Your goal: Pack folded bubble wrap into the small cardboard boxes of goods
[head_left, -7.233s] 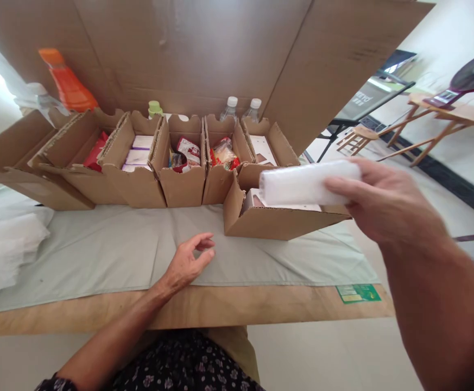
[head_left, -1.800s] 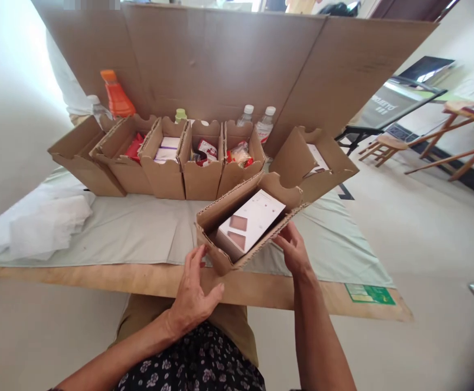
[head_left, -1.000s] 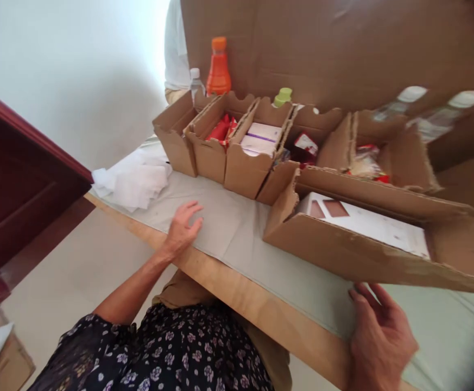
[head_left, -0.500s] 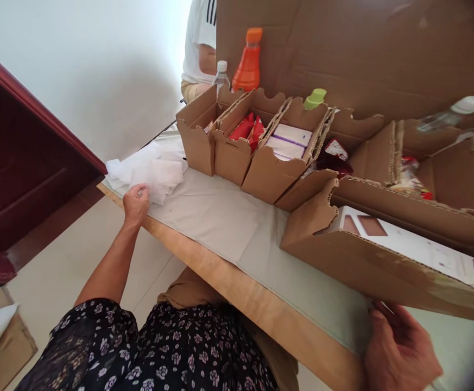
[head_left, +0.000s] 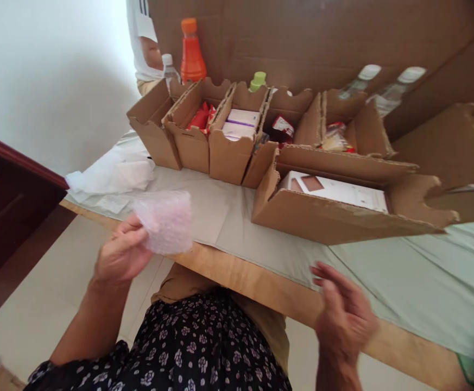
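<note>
A small bubble wrap bag (head_left: 167, 222), clear with a pinkish tint, is pinched at its left edge by my left hand (head_left: 125, 250), above the table's near edge. Behind it, more white bubble wrap (head_left: 114, 176) lies in a loose pile on the table's left end. My right hand (head_left: 342, 309) hovers over the wooden front edge with its fingers apart and nothing in them. Nearest to it is a long cardboard box (head_left: 322, 222) holding a white carton (head_left: 342, 191).
Several open cardboard bins (head_left: 228, 160) stand in a row behind, with red packets (head_left: 199, 118) and white boxes (head_left: 240, 117) inside. An orange bottle (head_left: 191, 51) and clear bottles (head_left: 399, 87) stand at the back. A seated person (head_left: 147, 46) is partly visible beyond.
My left hand has lifted a bubble wrap bag from the pile and brought it right, toward me. My right hand has come off the table edge and moved inward. The view has turned right.
</note>
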### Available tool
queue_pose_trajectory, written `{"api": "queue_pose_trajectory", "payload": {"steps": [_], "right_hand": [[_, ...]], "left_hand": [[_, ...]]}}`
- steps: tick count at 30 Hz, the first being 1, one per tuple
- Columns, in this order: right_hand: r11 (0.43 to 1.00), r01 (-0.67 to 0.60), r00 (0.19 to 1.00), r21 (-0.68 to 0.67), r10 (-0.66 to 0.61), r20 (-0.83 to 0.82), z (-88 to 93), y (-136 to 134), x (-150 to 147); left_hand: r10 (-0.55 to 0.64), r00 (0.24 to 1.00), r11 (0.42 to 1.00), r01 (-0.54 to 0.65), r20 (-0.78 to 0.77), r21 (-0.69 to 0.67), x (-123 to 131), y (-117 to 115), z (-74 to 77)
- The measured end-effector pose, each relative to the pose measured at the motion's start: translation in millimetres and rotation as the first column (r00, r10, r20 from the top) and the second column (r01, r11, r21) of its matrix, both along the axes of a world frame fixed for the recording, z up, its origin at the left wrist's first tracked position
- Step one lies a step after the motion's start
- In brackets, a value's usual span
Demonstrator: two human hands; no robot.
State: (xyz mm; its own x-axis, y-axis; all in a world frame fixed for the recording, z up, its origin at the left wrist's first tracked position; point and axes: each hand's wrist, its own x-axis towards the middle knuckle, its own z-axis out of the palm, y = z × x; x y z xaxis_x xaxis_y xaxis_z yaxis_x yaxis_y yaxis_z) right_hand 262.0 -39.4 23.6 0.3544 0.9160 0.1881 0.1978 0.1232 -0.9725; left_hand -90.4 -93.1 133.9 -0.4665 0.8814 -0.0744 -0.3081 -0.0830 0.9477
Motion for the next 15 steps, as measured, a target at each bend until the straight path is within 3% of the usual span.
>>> {"api": "queue_pose_trajectory", "payload": {"steps": [1, 3, 5, 6, 7, 8, 10, 12, 15], "right_hand": [[0.977, -0.183, 0.981, -0.113, 0.174, -0.088, 0.9, -12.3, -12.1], [0.821, -0.519, 0.818, -0.240, 0.395, -0.418, 1.1, -31.8, -38.1], [0.655, -0.729, 0.553, -0.196, 0.397, -0.733, 1.9, -42.4, -62.2], [0.609, -0.779, 0.438, -0.152, 0.354, -0.827, 3.2, -43.8, -71.6], [0.594, -0.796, 0.357, -0.117, 0.306, -0.883, 5.2, -42.6, -78.7], [0.614, -0.783, 0.320, -0.101, 0.259, -0.911, 7.6, -38.8, -83.4], [0.719, -0.684, 0.361, -0.124, 0.185, -0.914, 13.2, -24.3, -86.4], [0.817, -0.553, 0.498, -0.162, 0.168, -0.851, 19.3, -3.1, -84.9], [0.851, -0.503, 0.726, -0.154, 0.318, -0.610, 30.7, 32.6, -86.0]], "left_hand": [[-0.113, 0.991, 0.993, 0.114, 0.076, -0.014, 16.5, 1.9, -0.4], [-0.326, 0.919, 0.941, 0.339, 0.223, -0.021, 45.5, 5.8, -1.7], [-0.470, 0.814, 0.867, 0.499, 0.341, 0.004, 67.1, 7.7, -3.1], [-0.509, 0.769, 0.838, 0.546, 0.386, 0.015, 74.0, 7.3, -4.4], [-0.525, 0.739, 0.820, 0.572, 0.423, 0.016, 78.0, 5.9, -6.7], [-0.518, 0.728, 0.816, 0.578, 0.450, 0.005, 79.0, 3.4, -10.5], [-0.446, 0.755, 0.843, 0.534, 0.480, -0.056, 72.2, -4.6, -23.3], [-0.312, 0.830, 0.896, 0.419, 0.461, -0.148, 57.1, -15.8, -42.7], [-0.044, 0.933, 0.948, 0.151, 0.356, -0.279, 32.8, -35.5, -76.1]]}}
